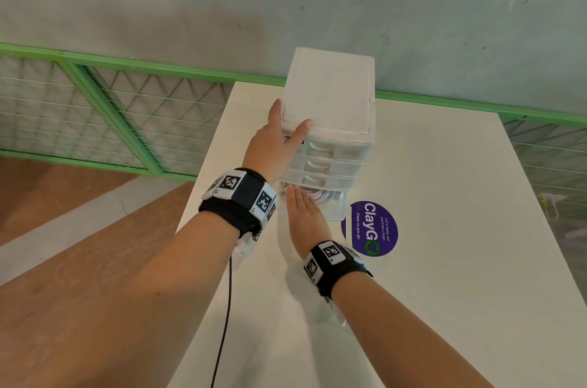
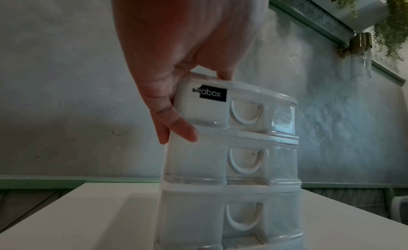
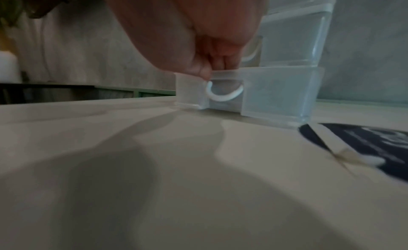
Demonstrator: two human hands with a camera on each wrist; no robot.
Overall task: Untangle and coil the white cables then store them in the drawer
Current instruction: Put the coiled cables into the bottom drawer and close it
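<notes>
The right hand (image 1: 306, 216) lay nearest, at about six o'clock from the drawer unit (image 1: 328, 95), fingers straight and together, holding nothing, their tips against the front of the bottom drawer (image 3: 260, 93). That drawer stood partly pulled out toward the person, and in the head view the white cables (image 1: 322, 195) showed inside it as a loose coil, just beyond the fingertips. The step in hand looked to be closing the drawer.

To do it well, the push should run straight toward twelve o'clock, low and square on the drawer front near its white loop handle (image 3: 224, 94). In the right wrist view the fingertips (image 3: 205, 74) sat at the drawer's top edge, toward the nine o'clock side of the handle; pressing off-centre could skew a light plastic drawer in its runners, so shifting toward the middle seemed wise. The cables ought to sit below the rim first, or a loop might catch under the drawer above.

Farther off, the left hand (image 1: 279, 140) gripped the unit's upper corner at about ten o'clock, thumb (image 1: 301, 129) over the lid and fingers (image 2: 174, 124) curled down the side. That brace mattered: the tower was tall and light on the smooth white table (image 1: 444, 197), and likely to slide without it. A purple round sticker (image 1: 370, 229) lay at four o'clock from the drawer.
</notes>
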